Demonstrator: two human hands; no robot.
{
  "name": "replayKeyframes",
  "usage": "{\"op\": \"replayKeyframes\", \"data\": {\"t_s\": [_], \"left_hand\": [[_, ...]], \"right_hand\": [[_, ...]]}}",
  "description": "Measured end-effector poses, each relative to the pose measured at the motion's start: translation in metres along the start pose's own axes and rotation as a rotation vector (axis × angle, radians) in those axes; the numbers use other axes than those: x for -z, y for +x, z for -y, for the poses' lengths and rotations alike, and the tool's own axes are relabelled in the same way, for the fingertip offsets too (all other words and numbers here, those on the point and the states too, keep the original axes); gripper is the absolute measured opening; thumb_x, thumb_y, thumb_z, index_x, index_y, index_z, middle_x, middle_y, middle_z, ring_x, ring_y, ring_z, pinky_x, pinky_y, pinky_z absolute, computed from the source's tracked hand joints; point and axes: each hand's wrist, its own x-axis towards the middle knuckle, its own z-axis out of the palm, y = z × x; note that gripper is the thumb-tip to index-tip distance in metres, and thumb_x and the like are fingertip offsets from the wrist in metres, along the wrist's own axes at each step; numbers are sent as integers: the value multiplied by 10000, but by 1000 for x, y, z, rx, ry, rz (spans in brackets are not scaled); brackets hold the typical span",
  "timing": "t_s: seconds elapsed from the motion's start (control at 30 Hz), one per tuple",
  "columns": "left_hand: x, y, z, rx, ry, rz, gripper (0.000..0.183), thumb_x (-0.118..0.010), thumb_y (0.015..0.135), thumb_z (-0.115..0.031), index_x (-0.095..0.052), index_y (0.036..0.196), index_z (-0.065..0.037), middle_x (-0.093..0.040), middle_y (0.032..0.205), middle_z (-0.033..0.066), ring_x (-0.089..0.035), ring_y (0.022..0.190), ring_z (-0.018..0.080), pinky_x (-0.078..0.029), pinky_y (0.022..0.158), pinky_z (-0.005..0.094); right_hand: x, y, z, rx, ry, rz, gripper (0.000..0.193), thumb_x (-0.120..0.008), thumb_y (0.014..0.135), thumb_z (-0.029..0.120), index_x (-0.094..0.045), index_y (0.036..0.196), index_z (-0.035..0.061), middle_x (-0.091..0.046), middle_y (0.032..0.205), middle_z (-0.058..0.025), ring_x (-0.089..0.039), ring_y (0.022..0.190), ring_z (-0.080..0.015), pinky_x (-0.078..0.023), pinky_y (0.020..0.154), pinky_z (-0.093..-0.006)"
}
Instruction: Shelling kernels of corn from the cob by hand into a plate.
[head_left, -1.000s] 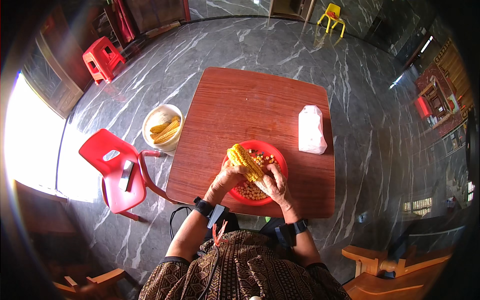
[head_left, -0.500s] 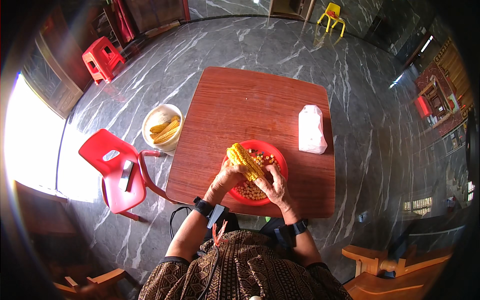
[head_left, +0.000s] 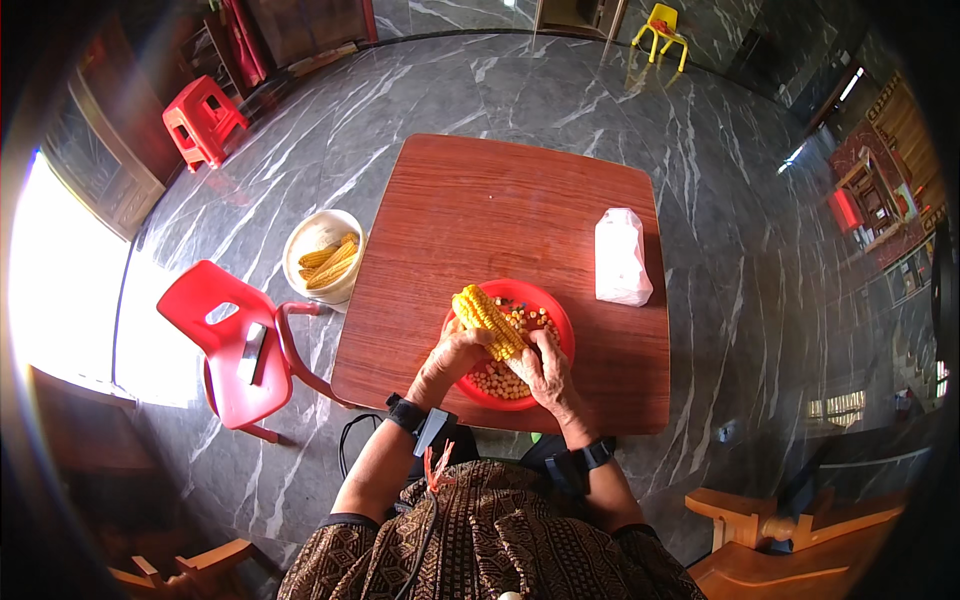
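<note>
A yellow corn cob (head_left: 485, 315) lies tilted across a red plastic basin (head_left: 568, 335), its upper end pointing away to the left. My left hand (head_left: 460, 350) is closed around the cob's left side. At its near right end my right hand (head_left: 545, 372) has its fingers and thumb pressed on the kernels. Under the hands, loose corn kernels (head_left: 503, 383) cover part of the basin's bottom; the fingers hide some of them. The basin stands at the near edge of a reddish-brown wooden table (head_left: 510, 215).
A white bucket (head_left: 293, 250) with several corn cobs (head_left: 330, 265) stands left of the table. Beside it is a red chair (head_left: 250, 385) with a dark flat object on its seat. A white packet (head_left: 622, 260) lies on the table's right side. Farther off stand red stools (head_left: 200, 120) and a yellow chair (head_left: 660, 30).
Both hands keep the cob over the basin. My right hand's fingers have shifted slightly along the cob's near end, and its thumb has moved up a little.
</note>
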Motion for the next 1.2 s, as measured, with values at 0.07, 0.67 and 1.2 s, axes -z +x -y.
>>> {"op": "replayKeyframes", "data": {"t_s": [0.07,0.67,1.2], "left_hand": [[-1,0,1,-14,-8,-16,526,-670,720,-111,-449,1190,-27,-586,1070,123,-595,969,270,-503,851,419],[7,-1,5,-5,264,-54,502,-648,788,-183,-433,1210,-16,-571,1108,130,-603,960,248,-541,761,367],[3,-2,3,-4,57,-37,607,-683,712,-125,-405,1244,-32,-557,1103,102,-569,1004,241,-497,842,380]], "right_hand": [[0,-1,-2,-2,-3,12,162,-453,901,139,-463,992,5,-516,882,-203,-542,816,-381,-439,708,-426],[-4,1,-4,-76,-4,-171,148,-471,925,163,-524,932,25,-558,797,-168,-577,735,-343,-458,642,-393],[2,-2,-21,-322,128,105,378,-520,906,377,-481,958,5,-530,869,-170,-533,809,-316,-441,781,-366]]}}
